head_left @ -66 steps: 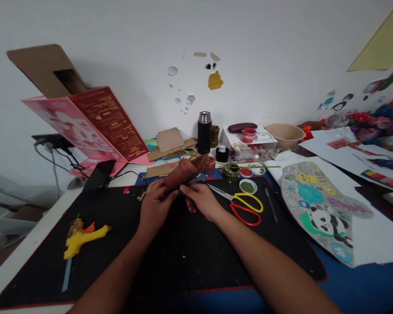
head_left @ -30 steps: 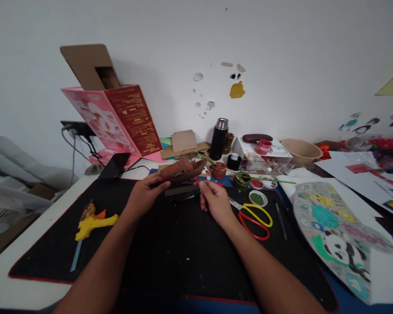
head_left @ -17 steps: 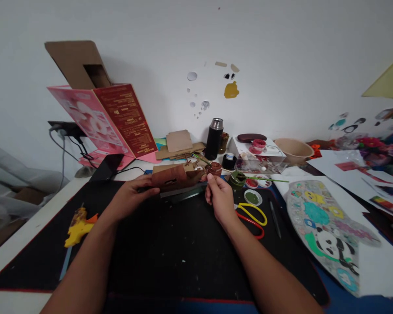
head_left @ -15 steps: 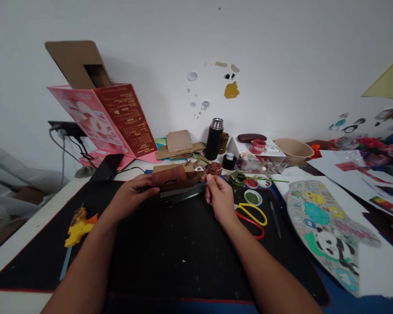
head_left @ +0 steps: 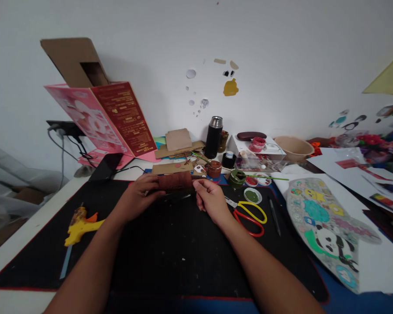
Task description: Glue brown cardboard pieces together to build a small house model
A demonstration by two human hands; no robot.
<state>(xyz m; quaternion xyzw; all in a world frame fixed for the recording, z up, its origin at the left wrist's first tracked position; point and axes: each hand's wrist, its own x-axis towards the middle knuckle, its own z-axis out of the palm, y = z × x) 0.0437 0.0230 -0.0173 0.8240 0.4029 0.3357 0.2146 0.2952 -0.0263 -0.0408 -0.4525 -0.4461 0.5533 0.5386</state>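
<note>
Crowding our hands, yellow-and-red scissors (head_left: 250, 212) lie just beside our right hand (head_left: 210, 198), a brown paint jar (head_left: 214, 168) stands behind, and a yellow glue gun (head_left: 80, 223) rests well left on the black mat (head_left: 170, 261). We pinch the cardboard piece (head_left: 175, 180) at both ends, our left hand (head_left: 138, 200) closed on it too. It sits level, rust-brown and rough, over the mat's far edge.

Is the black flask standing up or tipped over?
Standing up. The flask stands straight on its base, with its silver cap at the top.

White table (head_left: 26, 255): black mat (head_left: 170, 257), blue sheet (head_left: 363, 301), white paper (head_left: 380, 244) lying directly on it.
</note>
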